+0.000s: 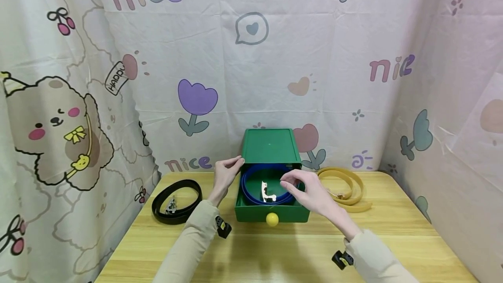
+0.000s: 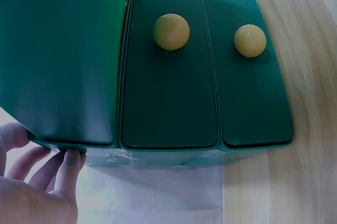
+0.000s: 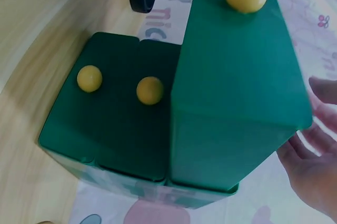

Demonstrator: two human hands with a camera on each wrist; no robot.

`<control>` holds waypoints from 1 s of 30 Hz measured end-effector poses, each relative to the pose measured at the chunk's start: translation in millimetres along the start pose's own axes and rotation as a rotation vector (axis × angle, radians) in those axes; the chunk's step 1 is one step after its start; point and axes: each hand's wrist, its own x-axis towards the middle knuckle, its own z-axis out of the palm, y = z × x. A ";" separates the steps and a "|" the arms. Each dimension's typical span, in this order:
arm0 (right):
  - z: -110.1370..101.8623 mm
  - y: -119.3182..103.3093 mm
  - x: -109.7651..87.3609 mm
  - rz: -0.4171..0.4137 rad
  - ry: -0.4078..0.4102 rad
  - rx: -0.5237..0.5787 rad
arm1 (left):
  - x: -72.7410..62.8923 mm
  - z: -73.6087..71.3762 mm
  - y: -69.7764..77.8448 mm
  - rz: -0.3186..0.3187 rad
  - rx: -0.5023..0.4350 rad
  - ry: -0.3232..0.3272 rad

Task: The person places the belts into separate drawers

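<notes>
- Green plastic three-drawer cabinet (image 1: 270, 145) stood midway along the far edge of the pale wooden table (image 1: 239, 257), fronts facing the person.
- Green top drawer (image 1: 251, 214) was out toward the near edge, round yellow knob (image 1: 272, 219) on its front.
- Green middle drawer (image 2: 168, 87) and green bottom drawer (image 2: 247, 98) sat flush in the cabinet, one yellow knob each.
- Coiled blue belt (image 1: 245, 187) lay inside the top drawer, its shiny gold-coloured buckle (image 1: 264, 192) within the loop.
- Left hand (image 1: 225, 176): fingertips touched the cabinet at its front left edge, up near the top; grip loose, not wrapped round anything.
- Right hand (image 1: 308, 191): over the top drawer's right side, beside the blue belt. Grip narrow, fingers loosely bent, nothing seen between them. Couldn't tell if fingers touched the belt; right wrist view had the drawer blocking part of them.
- Coiled black belt (image 1: 158, 204) lay near the table's left edge, silver-coloured buckle (image 1: 171, 206) inside the loop.
- Coiled yellow belt (image 1: 359, 187) lay right of the cabinet toward the far right corner, loose end pointing right.
- Pale printed cloth (image 1: 275, 69) hung behind the far edge.
- Both sleeves were beige, a small black device at each wrist.
</notes>
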 end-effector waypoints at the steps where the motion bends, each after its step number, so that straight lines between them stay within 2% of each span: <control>1: 0.1 -2.8 -0.8 0.005 0.013 -0.002 | 0.1 0.2 -0.3 0.003 -0.001 -0.001; 9: 5.8 -19.0 -12.0 -0.010 0.083 0.017 | -0.2 0.8 -1.5 0.002 0.005 0.006; 16: 13.4 -30.0 -21.1 -0.069 0.138 0.065 | 0.2 0.2 0.5 -0.003 -0.001 0.001; 22: 23.1 -31.5 -28.3 -0.124 0.171 0.104 | 0.4 0.1 0.3 0.003 0.000 0.002; 30: 37.2 -28.3 -39.3 -0.177 0.174 0.052 | -0.5 0.0 -0.7 0.002 0.008 0.002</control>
